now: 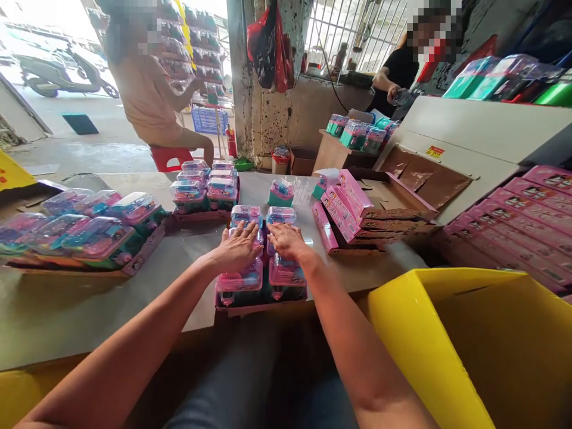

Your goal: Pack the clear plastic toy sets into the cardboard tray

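Right in front of me, a shallow pink carton tray [259, 308] holds two columns of clear-lidded plastic boxes [241, 278] with green bases and pink and blue contents. My left hand [240, 245] lies on the lids of the left column, its fingers stretched forward. On the right column rests my right hand [287, 241], fingers extended and palm down; part of the lids beneath both hands is hidden. Just beyond the tray stands a single clear-lidded box [281, 192] on the table.
Filled trays of boxes [100, 235] stand left and behind on the table [187, 298]. Flattened pink cartons [342, 205] lie in an open brown carton at right. A yellow bin [397, 310] borders my right arm. Two people [143, 101] work beyond the table.
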Action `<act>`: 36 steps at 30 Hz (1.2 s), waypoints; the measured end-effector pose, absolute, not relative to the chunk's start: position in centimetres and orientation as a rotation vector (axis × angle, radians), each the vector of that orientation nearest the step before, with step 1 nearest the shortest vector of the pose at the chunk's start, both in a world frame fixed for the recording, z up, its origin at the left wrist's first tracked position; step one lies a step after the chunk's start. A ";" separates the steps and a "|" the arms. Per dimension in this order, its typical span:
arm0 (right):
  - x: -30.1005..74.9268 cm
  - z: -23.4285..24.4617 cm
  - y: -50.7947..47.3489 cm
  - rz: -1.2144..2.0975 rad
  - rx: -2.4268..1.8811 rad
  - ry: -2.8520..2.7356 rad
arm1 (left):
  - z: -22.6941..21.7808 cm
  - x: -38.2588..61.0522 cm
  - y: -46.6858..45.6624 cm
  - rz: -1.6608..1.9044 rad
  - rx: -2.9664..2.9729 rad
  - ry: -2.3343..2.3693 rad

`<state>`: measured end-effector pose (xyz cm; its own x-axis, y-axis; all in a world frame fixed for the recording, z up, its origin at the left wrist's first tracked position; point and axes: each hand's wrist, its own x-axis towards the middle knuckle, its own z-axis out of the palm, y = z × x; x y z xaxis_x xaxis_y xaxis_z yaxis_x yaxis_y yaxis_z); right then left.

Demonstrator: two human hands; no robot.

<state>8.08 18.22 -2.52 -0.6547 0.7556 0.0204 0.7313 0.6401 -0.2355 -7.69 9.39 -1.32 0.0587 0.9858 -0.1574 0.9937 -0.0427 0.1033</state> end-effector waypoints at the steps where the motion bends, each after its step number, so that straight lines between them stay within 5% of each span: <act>1: 8.0 -2.6 18.3 0.314 -1.253 -2.762 | -1.4 -7.6 9.5 -0.072 2.149 2.033; 13: 7.9 -2.9 16.9 0.271 -1.267 -2.724 | -2.6 -7.6 9.4 0.176 2.149 2.039; 21: 11.1 -1.3 14.2 0.421 -1.329 -2.380 | -3.4 -9.2 6.0 1.110 2.013 2.053; 26: 17.5 -7.4 8.7 0.395 -1.328 -1.953 | -9.7 -9.8 -2.5 1.249 2.196 1.906; 31: 18.1 -15.3 4.5 0.759 -1.386 -1.739 | -16.3 -9.2 -4.6 1.186 2.020 1.898; 36: 15.9 -15.6 6.1 0.770 -1.332 -1.802 | -18.2 -10.5 -0.8 1.232 1.951 1.894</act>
<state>15.86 6.14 -15.63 -0.1741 0.9606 0.2169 0.5071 0.2762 -0.8164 -10.49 -0.84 -18.20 -0.1389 0.8886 0.4371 0.7597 -0.1875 0.6226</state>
